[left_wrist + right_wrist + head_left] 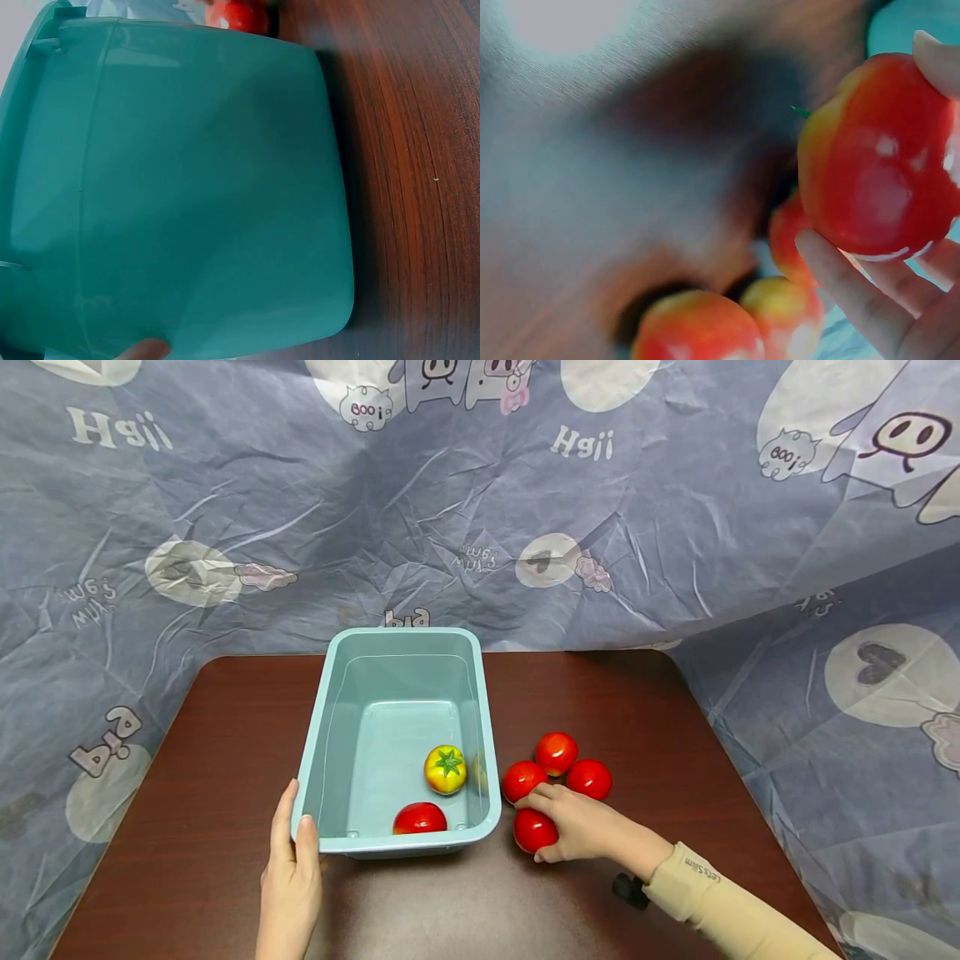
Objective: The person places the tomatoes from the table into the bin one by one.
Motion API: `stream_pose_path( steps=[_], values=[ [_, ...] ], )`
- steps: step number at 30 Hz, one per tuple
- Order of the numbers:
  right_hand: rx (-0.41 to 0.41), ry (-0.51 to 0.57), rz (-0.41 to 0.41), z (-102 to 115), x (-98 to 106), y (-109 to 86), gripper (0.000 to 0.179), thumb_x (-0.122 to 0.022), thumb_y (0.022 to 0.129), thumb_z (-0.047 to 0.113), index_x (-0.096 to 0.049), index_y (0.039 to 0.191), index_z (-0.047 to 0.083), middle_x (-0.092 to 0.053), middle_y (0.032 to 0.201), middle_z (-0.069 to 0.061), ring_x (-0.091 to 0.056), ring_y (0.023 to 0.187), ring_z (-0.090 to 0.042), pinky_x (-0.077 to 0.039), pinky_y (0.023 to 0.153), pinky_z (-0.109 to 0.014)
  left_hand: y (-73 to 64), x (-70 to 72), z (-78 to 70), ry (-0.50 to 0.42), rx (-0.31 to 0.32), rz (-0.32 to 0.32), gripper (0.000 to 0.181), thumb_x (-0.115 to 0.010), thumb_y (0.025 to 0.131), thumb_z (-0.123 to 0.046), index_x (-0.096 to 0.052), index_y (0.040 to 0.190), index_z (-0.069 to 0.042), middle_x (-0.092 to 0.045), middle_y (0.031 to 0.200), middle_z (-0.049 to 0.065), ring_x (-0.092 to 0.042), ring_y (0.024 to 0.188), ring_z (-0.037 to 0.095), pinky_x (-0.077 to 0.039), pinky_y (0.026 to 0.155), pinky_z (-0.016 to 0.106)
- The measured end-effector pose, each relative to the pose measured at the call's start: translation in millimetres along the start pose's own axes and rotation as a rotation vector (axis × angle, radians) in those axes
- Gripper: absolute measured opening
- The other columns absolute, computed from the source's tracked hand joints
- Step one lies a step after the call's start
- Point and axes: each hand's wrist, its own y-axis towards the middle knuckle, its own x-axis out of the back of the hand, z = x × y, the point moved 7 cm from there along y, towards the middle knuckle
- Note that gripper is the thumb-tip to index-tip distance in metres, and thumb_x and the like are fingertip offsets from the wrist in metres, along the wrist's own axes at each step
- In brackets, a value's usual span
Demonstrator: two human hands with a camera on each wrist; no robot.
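A light teal plastic bin [400, 842] stands on the table, with a yellow-red toy tomato [446, 770] and a red tomato [420, 818] inside. At its near left corner my left hand [288, 881] holds the bin, thumb against the front wall and fingers along the left side. In the left wrist view only the thumb tip [146, 349] shows against the bin's outer wall [210, 187]. To the right of the bin my right hand [581, 827] grips a red tomato [885, 157] between thumb and fingers.
Three more red tomatoes, one at the back [557, 753], one on the right [589, 779] and one on the left [523, 781], cluster beyond my right hand. The dark wood table [195, 827] meets a patterned grey-blue cloth [450, 510] behind it.
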Motion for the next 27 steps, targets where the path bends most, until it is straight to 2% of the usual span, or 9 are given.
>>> stream_pose_path(
  steps=[9, 14, 21, 27],
  values=[
    [-0.005, -0.027, -0.011, 7, 18, 11.3, 0.061, -0.085, 0.072, 0.029, -0.062, 0.126, 0.017, -0.059, 0.12, -0.002, -0.058, 0.108, -0.023, -0.055, 0.082, -0.045, 1.3, 1.6, 1.1, 0.022, -0.004, -0.015, 0.052, -0.035, 0.107, -0.035, -0.021, 0.157, -0.037, -0.05, 0.144, 0.019, -0.061, 0.106, 0.026, -0.047, 0.073, 0.019],
    [0.002, -0.037, -0.02, 11, 27, 16.7, 0.061, -0.085, 0.072, 0.03, -0.061, 0.127, 0.017, -0.059, 0.12, -0.002, -0.058, 0.108, -0.023, -0.055, 0.081, -0.045, 1.6, 1.6, 1.0, 0.012, -0.008, -0.015, 0.052, -0.035, 0.107, -0.034, -0.021, 0.157, -0.036, -0.05, 0.144, 0.02, -0.06, 0.107, 0.028, -0.047, 0.072, 0.018],
    [-0.009, -0.023, -0.052, 12, 42, 23.5, 0.061, -0.085, 0.072, 0.029, -0.061, 0.127, 0.018, -0.06, 0.119, 0.0, -0.058, 0.107, -0.021, -0.056, 0.078, -0.041, 1.7, 2.8, 1.3, 0.042, -0.01, -0.023, 0.052, -0.035, 0.107, -0.035, -0.021, 0.157, -0.038, -0.055, 0.138, 0.019, -0.059, 0.096, 0.023, -0.046, 0.075, 0.028],
    [-0.011, 0.0, -0.08, 11, 56, 28.9, 0.059, -0.084, 0.074, 0.028, -0.061, 0.128, 0.017, -0.06, 0.12, 0.0, -0.057, 0.107, -0.022, -0.057, 0.078, -0.037, 1.5, 3.3, 1.2, 0.043, -0.006, -0.021, 0.051, -0.035, 0.107, -0.036, -0.022, 0.156, -0.038, -0.058, 0.135, 0.018, -0.059, 0.089, 0.016, -0.046, 0.073, 0.027]
  ],
)
